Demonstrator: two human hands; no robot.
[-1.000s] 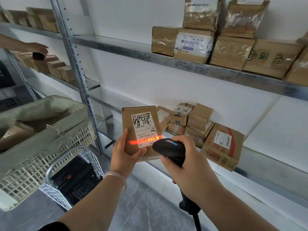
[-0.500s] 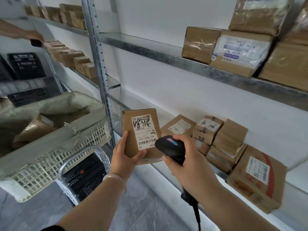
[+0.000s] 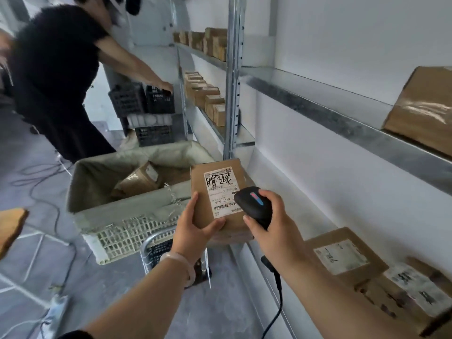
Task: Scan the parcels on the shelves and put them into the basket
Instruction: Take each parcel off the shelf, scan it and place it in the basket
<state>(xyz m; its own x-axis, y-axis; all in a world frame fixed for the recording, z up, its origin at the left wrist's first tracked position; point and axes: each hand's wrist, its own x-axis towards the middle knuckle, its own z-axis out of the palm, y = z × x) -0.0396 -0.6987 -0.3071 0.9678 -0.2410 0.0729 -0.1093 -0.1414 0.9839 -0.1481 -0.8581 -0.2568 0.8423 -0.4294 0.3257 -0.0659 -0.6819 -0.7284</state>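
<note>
My left hand (image 3: 193, 228) grips a brown cardboard parcel (image 3: 217, 177) by its lower left edge, its white label facing me. My right hand (image 3: 271, 226) holds a black corded barcode scanner (image 3: 253, 204) right in front of the label's lower right corner; no red scan line shows. The white lattice basket (image 3: 122, 231) with a grey liner stands to the left of the parcel and holds several brown parcels (image 3: 139, 179). More labelled parcels (image 3: 342, 255) lie on the lower shelf at the right.
A person in black (image 3: 56, 69) bends toward black crates (image 3: 141, 101) at the far left. Metal shelving (image 3: 342, 128) runs along the right wall with small boxes (image 3: 210, 101) further back and one box (image 3: 425, 108) on the upper shelf. Cables lie on the grey floor (image 3: 29, 182).
My view has swung left toward the basket, bringing the other person into sight. The red scan line seen a second ago is gone. Both hands keep their hold on parcel and scanner.
</note>
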